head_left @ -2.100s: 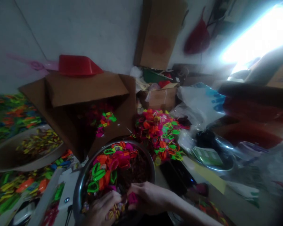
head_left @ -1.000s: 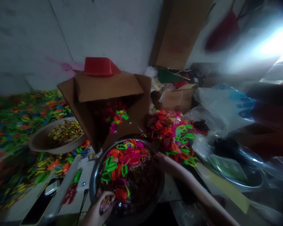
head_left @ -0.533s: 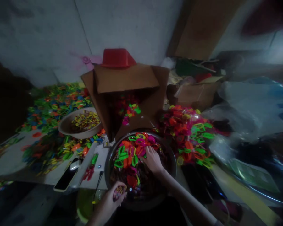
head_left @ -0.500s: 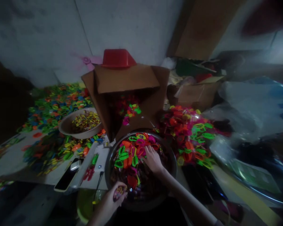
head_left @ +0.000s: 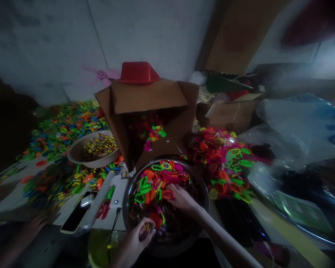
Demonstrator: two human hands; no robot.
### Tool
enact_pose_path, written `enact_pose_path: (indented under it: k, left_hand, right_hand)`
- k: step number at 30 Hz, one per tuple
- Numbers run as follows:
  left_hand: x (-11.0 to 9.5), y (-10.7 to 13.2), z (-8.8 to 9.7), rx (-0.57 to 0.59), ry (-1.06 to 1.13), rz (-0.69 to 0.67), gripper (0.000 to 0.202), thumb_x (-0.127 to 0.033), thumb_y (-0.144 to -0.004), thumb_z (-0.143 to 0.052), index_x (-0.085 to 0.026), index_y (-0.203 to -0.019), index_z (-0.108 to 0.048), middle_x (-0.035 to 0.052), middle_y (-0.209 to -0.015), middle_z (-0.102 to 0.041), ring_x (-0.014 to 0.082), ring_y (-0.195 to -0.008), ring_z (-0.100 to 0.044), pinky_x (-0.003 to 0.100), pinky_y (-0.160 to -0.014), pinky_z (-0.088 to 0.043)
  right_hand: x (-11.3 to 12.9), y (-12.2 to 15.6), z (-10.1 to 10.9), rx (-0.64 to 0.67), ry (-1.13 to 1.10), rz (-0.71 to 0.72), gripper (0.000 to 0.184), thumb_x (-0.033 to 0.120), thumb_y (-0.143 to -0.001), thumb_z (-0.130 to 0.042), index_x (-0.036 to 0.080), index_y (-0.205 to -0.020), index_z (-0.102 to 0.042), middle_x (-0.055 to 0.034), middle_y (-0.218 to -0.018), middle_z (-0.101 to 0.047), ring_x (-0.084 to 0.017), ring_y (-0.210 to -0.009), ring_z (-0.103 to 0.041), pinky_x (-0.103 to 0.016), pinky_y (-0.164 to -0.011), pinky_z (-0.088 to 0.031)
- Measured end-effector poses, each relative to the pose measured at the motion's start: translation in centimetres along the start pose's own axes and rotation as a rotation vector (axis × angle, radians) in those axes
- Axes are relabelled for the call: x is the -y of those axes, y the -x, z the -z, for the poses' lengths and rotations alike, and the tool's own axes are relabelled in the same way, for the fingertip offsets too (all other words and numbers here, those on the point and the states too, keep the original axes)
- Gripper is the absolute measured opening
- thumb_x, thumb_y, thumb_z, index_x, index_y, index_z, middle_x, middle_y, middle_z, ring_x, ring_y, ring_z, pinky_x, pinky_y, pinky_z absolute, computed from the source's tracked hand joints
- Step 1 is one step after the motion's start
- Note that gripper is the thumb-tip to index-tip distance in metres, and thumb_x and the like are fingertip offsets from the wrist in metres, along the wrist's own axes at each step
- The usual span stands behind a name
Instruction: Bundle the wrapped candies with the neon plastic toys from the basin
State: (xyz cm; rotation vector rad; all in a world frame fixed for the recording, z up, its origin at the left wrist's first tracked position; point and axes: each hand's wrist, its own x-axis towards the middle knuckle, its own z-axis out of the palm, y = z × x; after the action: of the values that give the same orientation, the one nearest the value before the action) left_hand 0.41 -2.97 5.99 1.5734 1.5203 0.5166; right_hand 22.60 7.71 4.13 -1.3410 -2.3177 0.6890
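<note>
In front of me stands a round metal bowl (head_left: 126,208) with bright plastic toy watches (head_left: 145,185) heaped over small dark wrapped pieces. My left hand (head_left: 138,240), at the bowl's near left rim, is closed around a bunch of small wrapped candies (head_left: 146,231) in yellow and dark wrappers. Inside the bowl, my right hand (head_left: 182,199) reaches in from the right. Its fingers are closed on a red toy watch (head_left: 168,194) at the edge of the heap. Some of its fingertips are hidden.
Behind the bowl, a cardboard box (head_left: 150,98) lies open towards me, a red tub (head_left: 139,72) on top. More toy watches (head_left: 226,160) are piled right. Left are a basin (head_left: 93,163) of candies, a phone (head_left: 76,216) and another person's blurred hand (head_left: 35,229).
My right hand has drawn back slightly towards me, with a red toy watch now at its fingers. My left hand has shifted a little right. Another person's hand has appeared at lower left.
</note>
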Motion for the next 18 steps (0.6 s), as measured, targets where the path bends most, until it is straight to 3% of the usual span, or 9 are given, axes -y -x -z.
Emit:
enact_pose_path:
  k: [4,6,10,14,18]
  left_hand:
    - [-0.6,-1.1,0.3,-0.144,0.185,-0.004,0.039,-0.047,-0.077,-0.058,-0.02,-0.105,-0.061,0.0061,-0.099,-0.071,0.0227,-0.095,-0.065,0.032,-0.086,-0.05]
    - [-1.3,-2.0,0.5,-0.187,0.285,-0.036,0.041,-0.05,-0.074,-0.059,-0.018,-0.101,-0.064,0.0093,-0.108,-0.069,0.0253,-0.107,-0.061,0.036,-0.095,-0.045]
    - [-2.5,-3.2,0.5,-0.09,0.298,-0.036,0.038,-0.048,-0.067,-0.066,-0.017,-0.09,-0.068,0.009,-0.099,-0.072,0.0282,-0.105,-0.062,0.039,-0.097,-0.044]
    - [-3.0,-3.2,0.2,-0.09,0.277,-0.072,0.032,-0.045,-0.069,-0.064,-0.017,-0.085,-0.066,0.0059,-0.089,-0.073,0.0259,-0.092,-0.065,0.035,-0.085,-0.05]
    - [-3.7,-2.3,-0.3,-0.276,0.229,-0.144,0.023,-0.041,-0.077,-0.056,-0.019,-0.082,-0.06,0.001,-0.072,-0.069,0.02,-0.071,-0.065,0.028,-0.068,-0.051]
  right_hand:
    - [1.9,1.6,1.1,0.053,-0.119,0.083,0.056,0.025,-0.08,-0.064,0.018,-0.132,-0.044,-0.0093,-0.128,-0.053,-0.021,-0.114,-0.053,-0.031,-0.098,-0.044]
    - [3.0,2.5,1.6,0.116,-0.189,0.177,0.056,0.026,-0.082,-0.062,0.019,-0.135,-0.043,-0.009,-0.129,-0.053,-0.02,-0.116,-0.052,-0.031,-0.099,-0.043]
    - [4.7,3.9,2.8,0.164,-0.313,0.266,0.052,0.018,-0.081,-0.063,0.021,-0.131,-0.048,-0.0065,-0.123,-0.057,-0.02,-0.12,-0.047,-0.033,-0.104,-0.038]
    - [5.6,4.9,3.2,0.075,-0.584,0.214,0.055,0.027,-0.075,-0.07,0.02,-0.126,-0.05,-0.0067,-0.117,-0.061,-0.019,-0.108,-0.057,-0.03,-0.095,-0.045]
    - [6.2,5.3,2.3,-0.164,-0.722,0.12,0.039,0.034,-0.077,-0.069,0.016,-0.11,-0.057,-0.0085,-0.109,-0.064,-0.019,-0.099,-0.06,-0.029,-0.088,-0.047]
